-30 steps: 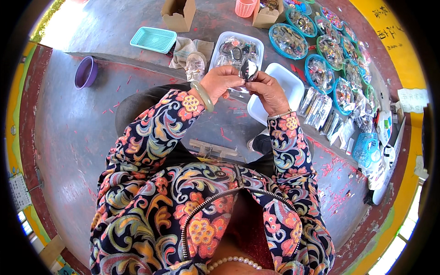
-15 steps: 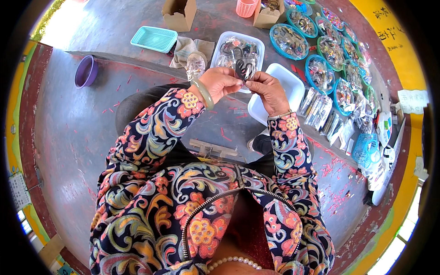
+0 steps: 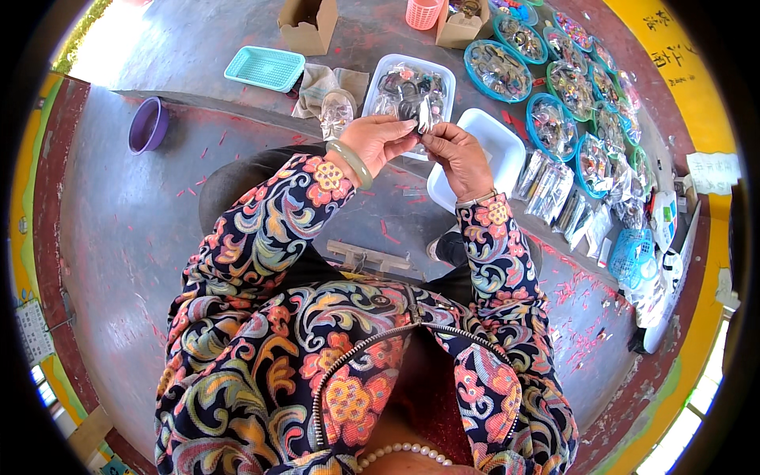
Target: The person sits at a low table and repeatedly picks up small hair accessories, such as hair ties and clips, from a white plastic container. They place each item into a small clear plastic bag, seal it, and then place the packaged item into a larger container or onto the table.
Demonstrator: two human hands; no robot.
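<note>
A small clear plastic bag (image 3: 425,116) with something black and coiled inside is held up between my two hands. My left hand (image 3: 377,143), with a pale bangle at its wrist, pinches the bag's lower left side between thumb and fingers. On the opposite side my right hand (image 3: 462,161) pinches its lower right edge. Directly beyond the bag stands a white tub (image 3: 452,87) filled with similar packaged items. A second white tub (image 3: 507,150) sits beside my right hand, its near left part covered by that hand.
Several round baskets of packaged goods, among them a blue basket (image 3: 475,75), crowd the right. Bundled packets (image 3: 546,186) lie before them. A turquoise tray (image 3: 264,68), a grey cloth (image 3: 313,89) and a cardboard box (image 3: 309,28) are farther left. A purple basin (image 3: 149,127) sits on the lower floor.
The bag has turned and tipped between my fingers, so its black content shows less plainly. My left thumb now lies higher across it. Both hands stay in nearly the same place.
</note>
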